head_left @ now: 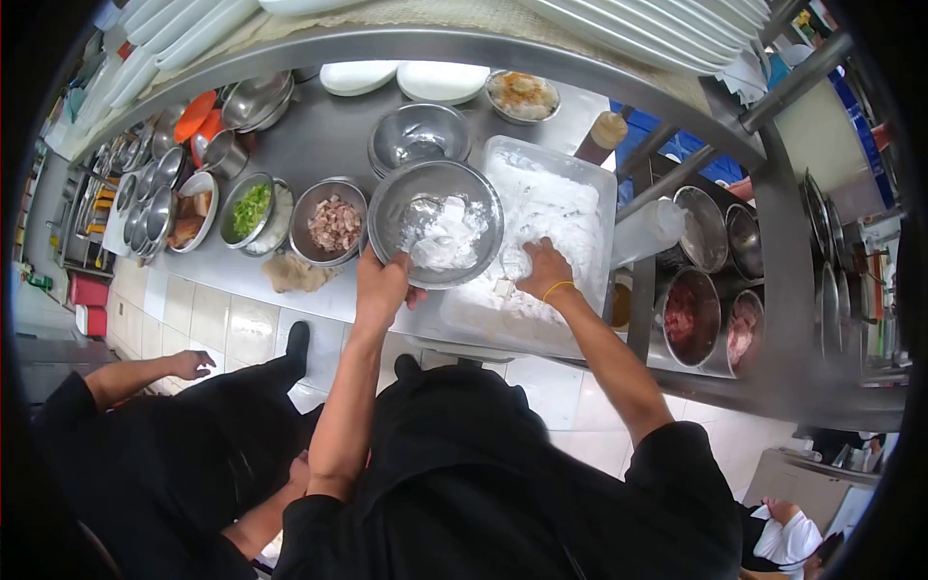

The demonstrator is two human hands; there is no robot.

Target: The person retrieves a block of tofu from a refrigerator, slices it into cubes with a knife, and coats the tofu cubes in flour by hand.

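My left hand [384, 285] is closed on the near rim of a metal bowl [380, 253]. Inside that bowl lie white powder and powder-coated white pieces [451, 217]. My right hand [546, 271], with a yellow band at the wrist, reaches into a translucent plastic tub [609, 208] of white powder [546, 198]. Its fingers are curled down around something white, too covered in powder to make out. A small white block [505, 287] lies in the powder beside the right thumb.
Left of the bowl stand a bowl of chopped meat [335, 224] and a bowl of chopped greens [251, 208]. A squeeze bottle [601, 137] stands behind the tub. Overhead runs a metal shelf [387, 37] with stacked plates. Another person's hand [191, 364] is at left.
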